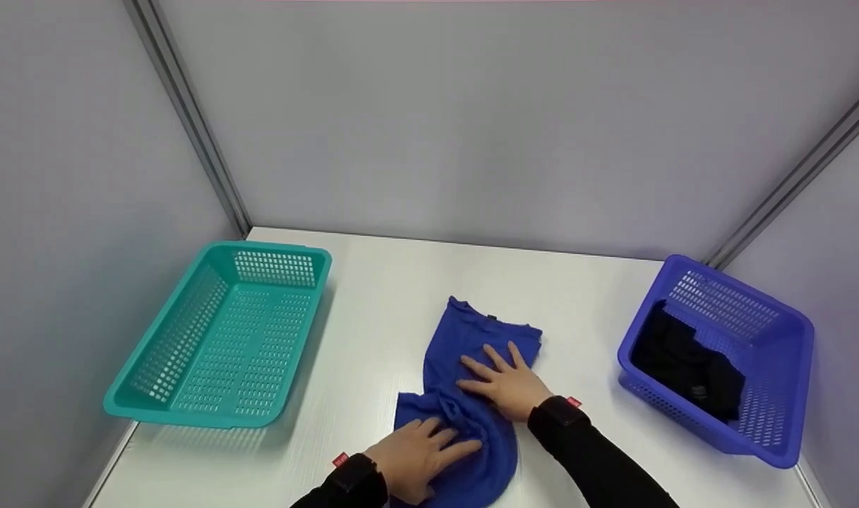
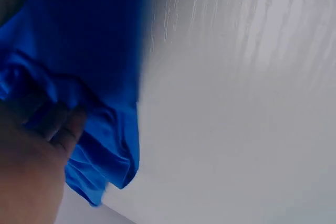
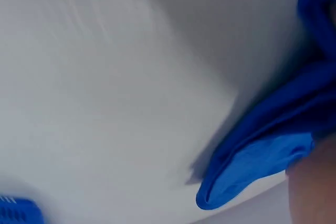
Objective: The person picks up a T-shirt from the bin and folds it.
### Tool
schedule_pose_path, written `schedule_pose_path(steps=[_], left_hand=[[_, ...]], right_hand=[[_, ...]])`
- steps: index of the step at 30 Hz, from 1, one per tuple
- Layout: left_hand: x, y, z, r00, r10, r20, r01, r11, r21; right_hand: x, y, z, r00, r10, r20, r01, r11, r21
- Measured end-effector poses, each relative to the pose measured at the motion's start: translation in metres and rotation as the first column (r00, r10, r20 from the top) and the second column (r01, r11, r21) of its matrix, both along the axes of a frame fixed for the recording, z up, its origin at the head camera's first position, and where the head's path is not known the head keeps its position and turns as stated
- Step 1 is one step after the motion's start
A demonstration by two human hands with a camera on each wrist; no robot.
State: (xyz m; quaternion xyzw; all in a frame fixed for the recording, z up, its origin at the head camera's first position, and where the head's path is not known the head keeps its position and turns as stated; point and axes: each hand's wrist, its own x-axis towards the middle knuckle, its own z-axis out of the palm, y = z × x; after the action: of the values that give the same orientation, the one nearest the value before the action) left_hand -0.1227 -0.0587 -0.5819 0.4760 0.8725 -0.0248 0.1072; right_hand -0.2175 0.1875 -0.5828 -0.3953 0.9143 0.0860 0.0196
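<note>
A blue garment (image 1: 464,409), with a small dark tag at its far edge, lies rumpled on the white table. My left hand (image 1: 418,455) rests on its near part with the fingers spread. On the upper part, my right hand (image 1: 505,384) lies with its fingers extended over the cloth. In the left wrist view, loose folds of the garment (image 2: 105,129) show around the left hand (image 2: 37,156). The right wrist view catches one edge of the garment (image 3: 247,166) and only part of the right hand (image 3: 315,187); its fingers are hidden there.
At the left stands a teal perforated basket (image 1: 217,421) with nothing visible inside. A purple-blue basket (image 1: 800,395) at the right holds black cloth (image 1: 687,367). Grey panels (image 1: 471,127) wall the table (image 1: 373,317) at the back and sides.
</note>
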Motion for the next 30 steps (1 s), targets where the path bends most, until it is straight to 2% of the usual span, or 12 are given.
schedule_pose_path(steps=[2,4,6,8,10,13,17,19,21,23,27,30], left_hand=[[-0.001,0.003,-0.002,1.000,-0.019,0.020,0.019,0.999,0.034],[-0.003,0.006,-0.005,0.999,-0.047,0.005,0.046,0.997,0.057],[-0.004,0.008,-0.009,0.998,-0.053,-0.019,0.054,0.997,0.062],[-0.007,0.010,-0.013,0.999,-0.033,-0.022,0.034,0.998,0.057],[-0.010,0.012,-0.018,1.000,0.013,-0.004,-0.013,0.999,0.048],[-0.019,0.016,-0.023,0.993,0.113,0.017,-0.114,0.993,0.043],[-0.034,0.023,-0.026,0.966,0.258,-0.020,-0.257,0.965,0.043],[-0.041,0.026,-0.027,0.944,0.329,-0.041,-0.327,0.944,0.048],[-0.047,0.030,-0.028,0.912,0.406,-0.061,-0.403,0.914,0.054],[-0.051,0.035,-0.030,0.870,0.487,-0.080,-0.482,0.873,0.073],[-0.052,0.046,-0.036,0.771,0.621,-0.142,-0.609,0.784,0.121],[-0.049,0.049,-0.039,0.722,0.663,-0.197,-0.637,0.748,0.183]], right_hand=[[-0.004,-0.005,-0.005,0.979,-0.099,-0.180,0.100,0.995,-0.005],[-0.007,-0.008,-0.006,0.932,-0.229,-0.281,0.220,0.974,-0.062],[-0.007,-0.009,-0.005,0.890,-0.337,-0.307,0.309,0.941,-0.138],[-0.006,-0.008,-0.002,0.871,-0.397,-0.290,0.338,0.912,-0.234],[-0.003,-0.006,0.000,0.878,-0.407,-0.254,0.324,0.893,-0.312],[0.003,-0.006,0.003,0.904,-0.380,-0.194,0.282,0.873,-0.399],[0.012,-0.006,0.005,0.928,-0.340,-0.156,0.241,0.862,-0.445],[0.016,-0.006,0.006,0.932,-0.325,-0.161,0.223,0.863,-0.454],[0.020,-0.007,0.006,0.935,-0.313,-0.168,0.205,0.861,-0.465],[0.023,-0.009,0.006,0.938,-0.301,-0.174,0.188,0.860,-0.474],[0.030,-0.012,0.001,0.946,-0.266,-0.183,0.149,0.864,-0.482],[0.037,-0.013,-0.007,0.961,-0.226,-0.162,0.126,0.871,-0.474]])
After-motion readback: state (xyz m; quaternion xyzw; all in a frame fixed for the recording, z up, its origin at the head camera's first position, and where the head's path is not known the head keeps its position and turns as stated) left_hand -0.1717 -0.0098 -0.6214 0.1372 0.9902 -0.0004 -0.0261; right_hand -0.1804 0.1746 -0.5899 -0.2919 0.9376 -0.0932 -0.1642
